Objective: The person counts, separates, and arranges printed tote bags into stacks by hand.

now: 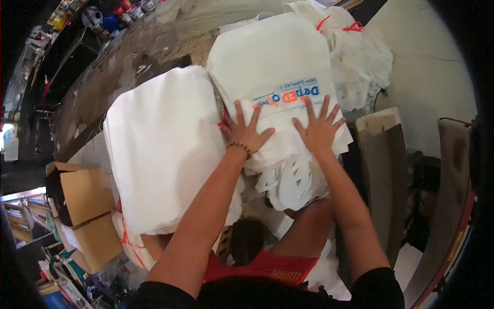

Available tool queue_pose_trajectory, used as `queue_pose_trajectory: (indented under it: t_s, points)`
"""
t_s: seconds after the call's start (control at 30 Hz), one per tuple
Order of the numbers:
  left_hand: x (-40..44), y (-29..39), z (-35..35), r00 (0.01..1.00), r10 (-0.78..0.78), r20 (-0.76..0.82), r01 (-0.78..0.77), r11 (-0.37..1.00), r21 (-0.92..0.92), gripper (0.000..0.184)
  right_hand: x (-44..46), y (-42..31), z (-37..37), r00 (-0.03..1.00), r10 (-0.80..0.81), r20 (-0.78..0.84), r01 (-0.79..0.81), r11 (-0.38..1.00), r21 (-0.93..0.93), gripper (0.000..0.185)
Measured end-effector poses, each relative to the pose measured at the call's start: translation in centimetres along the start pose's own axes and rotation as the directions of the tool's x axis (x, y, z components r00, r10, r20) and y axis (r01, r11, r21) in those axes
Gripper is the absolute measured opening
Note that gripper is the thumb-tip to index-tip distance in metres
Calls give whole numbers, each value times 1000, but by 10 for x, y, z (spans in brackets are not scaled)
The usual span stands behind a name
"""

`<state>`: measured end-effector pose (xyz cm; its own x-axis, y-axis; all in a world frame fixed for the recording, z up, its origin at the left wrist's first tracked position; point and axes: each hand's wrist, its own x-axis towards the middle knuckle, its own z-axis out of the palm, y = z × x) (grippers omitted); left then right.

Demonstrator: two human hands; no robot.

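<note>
In the head view, a stack of white plastic bags (272,56) with blue and orange print lies in front of me. My left hand (248,131) rests flat with spread fingers on the left part of its near end, just below the print. My right hand (320,126) presses flat on the right part, its fingertips touching the printed area. Loose bag handles (293,180) hang down in loops below my hands, over my legs. Left of this stack lies a taller pile of plain white sheets or bags (164,149), close beside my left wrist.
A bundle of white bags tied with red string (360,62) sits at the upper right. Open cardboard boxes (90,198) stand at the lower left. Worn padded panels (381,175) rise on the right. Bottles and cans (116,18) crowd the upper left.
</note>
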<state>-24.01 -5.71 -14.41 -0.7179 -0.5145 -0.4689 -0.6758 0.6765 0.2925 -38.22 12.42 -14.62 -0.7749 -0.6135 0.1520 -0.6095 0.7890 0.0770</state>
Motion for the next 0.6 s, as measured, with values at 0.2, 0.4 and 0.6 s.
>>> queue_pose_trajectory:
  t_s: [0.2,0.4,0.6]
  points:
    - [-56,2,-67,748,220,-626,-325,944,-57,64,3,5,-18,996,9,86,-12,999,42,78]
    - [-159,-77,-87,832,-194,-519,222,975,-8,80,16,26,-78,978,-23,209,-13,986,168,62]
    - [-145,-74,-83,918,-237,-317,257,966,21,76,-36,-44,-180,955,39,-294,238,491,838,24]
